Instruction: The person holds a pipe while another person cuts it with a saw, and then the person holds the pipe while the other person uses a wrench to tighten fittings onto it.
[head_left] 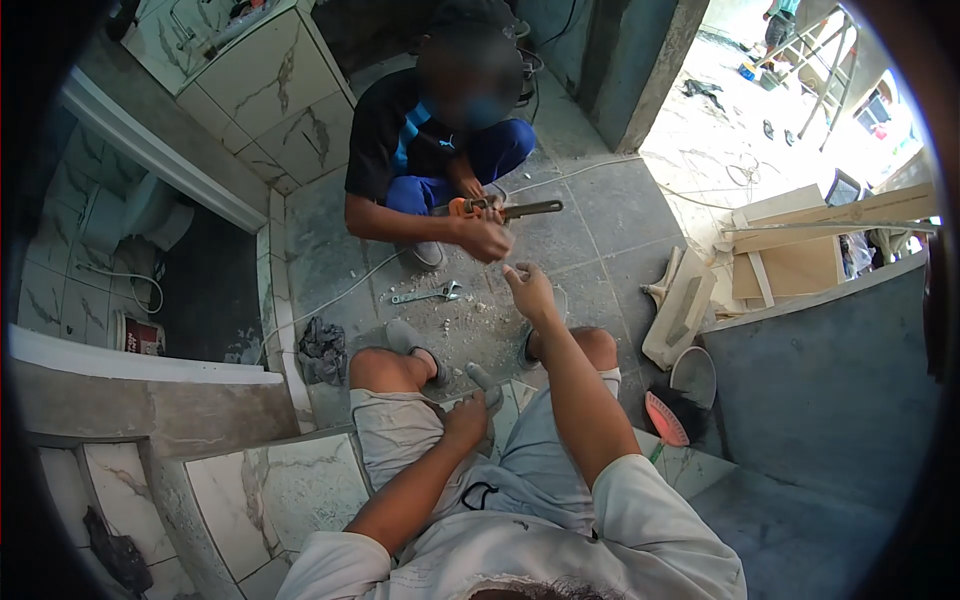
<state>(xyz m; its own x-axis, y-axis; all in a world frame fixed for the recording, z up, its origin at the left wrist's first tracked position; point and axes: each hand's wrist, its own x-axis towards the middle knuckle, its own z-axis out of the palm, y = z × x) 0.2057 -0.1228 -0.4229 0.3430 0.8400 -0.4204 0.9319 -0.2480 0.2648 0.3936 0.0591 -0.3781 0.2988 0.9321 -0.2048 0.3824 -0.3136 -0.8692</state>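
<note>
My left hand (465, 420) rests near my lap, fingers curled round a grey, tube-like object (481, 377) whose rounded end points away from me. Stretched forward, my right hand (530, 292) has its thumb and forefinger drawn in at the fingertips of a co-worker's hand (486, 238); I cannot tell what small thing is between them. The crouching co-worker (385, 150) holds an orange pipe wrench (532, 210) in the other hand. An adjustable wrench (428, 294) lies on the floor between us, beside pale rubble (485, 318).
I sit on a tiled ledge (310, 490). A crumpled dark bag (323, 350) and a thin cable (330, 307) lie left. To the right are a bucket (693, 375), a pink brush-like tool (666, 418) and boards (790, 265). A stepladder (835, 75) stands beyond the doorway.
</note>
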